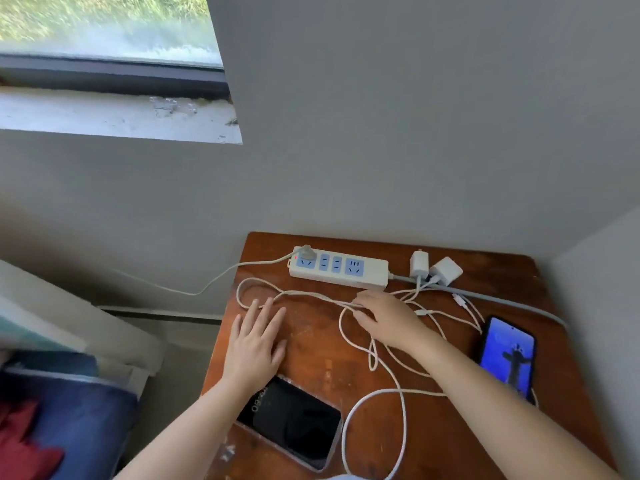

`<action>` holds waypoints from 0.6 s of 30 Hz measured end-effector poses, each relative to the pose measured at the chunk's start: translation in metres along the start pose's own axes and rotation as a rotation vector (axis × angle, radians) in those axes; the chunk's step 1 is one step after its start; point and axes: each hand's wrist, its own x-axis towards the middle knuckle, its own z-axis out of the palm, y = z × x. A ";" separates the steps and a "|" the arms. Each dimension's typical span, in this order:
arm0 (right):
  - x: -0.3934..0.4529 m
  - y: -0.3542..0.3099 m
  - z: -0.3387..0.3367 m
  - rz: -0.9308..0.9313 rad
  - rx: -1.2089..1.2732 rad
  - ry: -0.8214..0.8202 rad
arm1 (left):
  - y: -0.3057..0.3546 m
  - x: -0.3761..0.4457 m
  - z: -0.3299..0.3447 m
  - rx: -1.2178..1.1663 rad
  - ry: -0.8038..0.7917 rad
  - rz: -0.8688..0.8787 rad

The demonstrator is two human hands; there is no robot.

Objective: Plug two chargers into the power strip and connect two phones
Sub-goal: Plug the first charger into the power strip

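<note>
A white power strip (341, 270) with blue sockets lies at the back of the brown table (311, 355); a grey plug sits in its left socket. Two white chargers (434, 268) lie unplugged to its right, their white cables (372, 355) tangled across the table. A dark-screened phone (289, 419) lies at the front left, and a phone with a lit blue screen (507, 356) at the right. My left hand (256, 341) rests flat on the table, fingers spread, holding nothing. My right hand (384, 317) lies palm down over the cables just in front of the strip.
Grey walls close the table's back and right sides. A window and sill (114, 109) are at the upper left. Bedding in blue and red (52, 410) lies left of the table. The strip's grey cord (502, 299) runs to the right.
</note>
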 end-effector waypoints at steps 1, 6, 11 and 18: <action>-0.004 0.004 -0.004 0.009 0.041 0.051 | -0.001 0.001 0.000 -0.008 0.013 0.000; 0.012 0.036 -0.032 0.356 -0.074 0.446 | 0.009 0.021 -0.004 -0.059 0.040 -0.049; 0.036 0.055 -0.036 0.679 -0.230 0.297 | 0.010 0.018 0.015 -0.089 0.007 -0.091; 0.048 0.045 -0.048 0.469 0.130 0.389 | 0.002 0.013 0.013 -0.110 0.009 -0.082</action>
